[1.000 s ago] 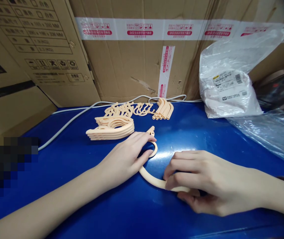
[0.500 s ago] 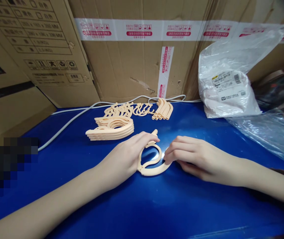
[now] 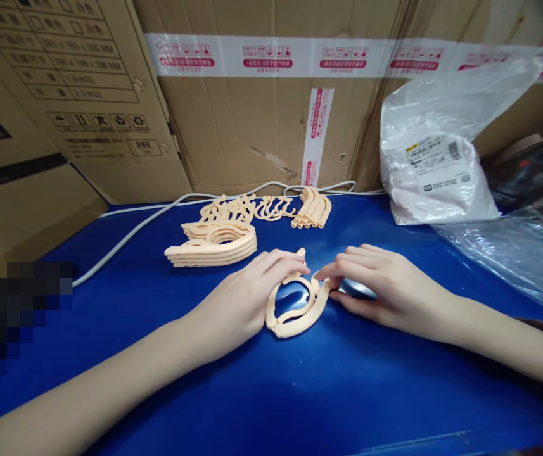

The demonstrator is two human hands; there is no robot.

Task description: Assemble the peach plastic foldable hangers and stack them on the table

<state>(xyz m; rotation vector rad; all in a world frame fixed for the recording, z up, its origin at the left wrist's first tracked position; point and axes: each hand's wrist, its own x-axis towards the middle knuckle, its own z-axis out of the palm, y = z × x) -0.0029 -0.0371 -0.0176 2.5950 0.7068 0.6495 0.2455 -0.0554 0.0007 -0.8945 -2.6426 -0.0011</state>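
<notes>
A beige plastic folding hanger (image 3: 294, 326) lies low over the blue table between my two hands, its curved pieces forming a loop. Closed around its left side is my left hand (image 3: 255, 288), which hides part of that piece. My right hand (image 3: 383, 285) pinches the hanger's right end between thumb and fingers. Beyond my left hand sits a neat stack of folded beige hangers (image 3: 211, 253). Behind it lie several loose beige hooks (image 3: 271, 209), with a pile of curved beige arm pieces (image 3: 313, 209) to their right.
Cardboard boxes (image 3: 247, 120) wall the back and left of the blue table (image 3: 300, 399). A white cable (image 3: 128, 244) runs along the rear. At right stand a white plastic bag (image 3: 433, 177) with a label and a crumpled clear plastic sheet (image 3: 504, 253). The far left is pixelated.
The hanger's right end has swung up and inward, closer to the middle loop. My right hand has tilted and moved slightly up with it; my left hand has stayed nearly in place.
</notes>
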